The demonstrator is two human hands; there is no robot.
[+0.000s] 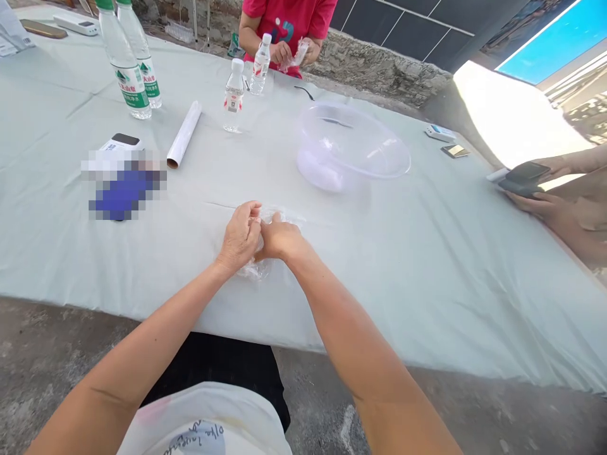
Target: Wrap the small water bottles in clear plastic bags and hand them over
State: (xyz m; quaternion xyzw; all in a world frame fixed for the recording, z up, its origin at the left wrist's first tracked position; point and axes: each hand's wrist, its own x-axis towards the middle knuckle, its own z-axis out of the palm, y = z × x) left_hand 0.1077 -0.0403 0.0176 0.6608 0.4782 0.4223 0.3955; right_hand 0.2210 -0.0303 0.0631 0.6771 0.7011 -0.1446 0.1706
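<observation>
Crumpled clear plastic film [255, 270] lies on the pale tablecloth beneath and between my two hands. My left hand [240, 237] is closed, with its fingers curled against the film. Close beside it, my right hand [279, 239] bends inward and also grips the film; its fingertips are partly hidden. Whether anything is inside the film I cannot make out. Beyond my hands, to the right, stands a translucent purple plastic basin [327, 170]. A roll of plastic wrap [186, 134] lies up and to the left.
Two green-capped water bottles [130, 95] stand at the left, two smaller bottles [233, 101] further back. A blurred blue object [124, 196] and a white device [121, 142] lie left. Across the table [403, 265] a person [289, 31] handles film; another person's hands [545, 189] hold a dark object.
</observation>
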